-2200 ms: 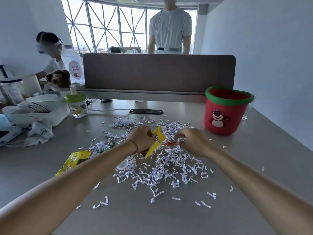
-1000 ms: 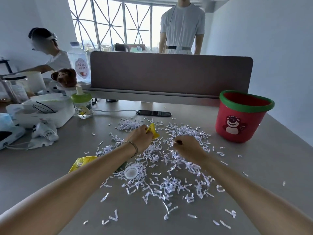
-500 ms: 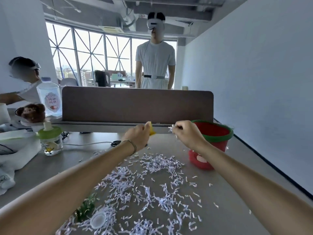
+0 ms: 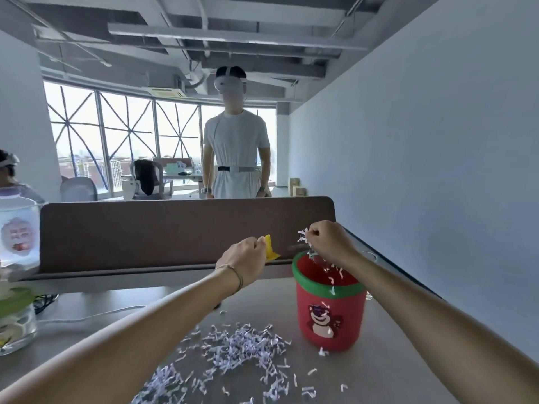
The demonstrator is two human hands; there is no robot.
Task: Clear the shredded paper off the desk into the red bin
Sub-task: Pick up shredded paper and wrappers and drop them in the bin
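A red bin with a green rim and a bear picture stands on the grey desk at the right. My right hand hovers over its mouth, curled round a clump of shredded paper. Loose white strips are falling from it into and past the bin. My left hand is raised just left of the bin and grips a yellow wrapper. More shredded paper lies scattered on the desk between my forearms.
A brown divider panel runs across the back of the desk. A large water bottle and a green-lidded jar stand at the left edge, with a white cable nearby. One person stands behind the divider and another sits at far left.
Both hands rose from the paper pile with their loads. My right hand moved right, over the bin, and strips now drop from it. The view tilted upward.
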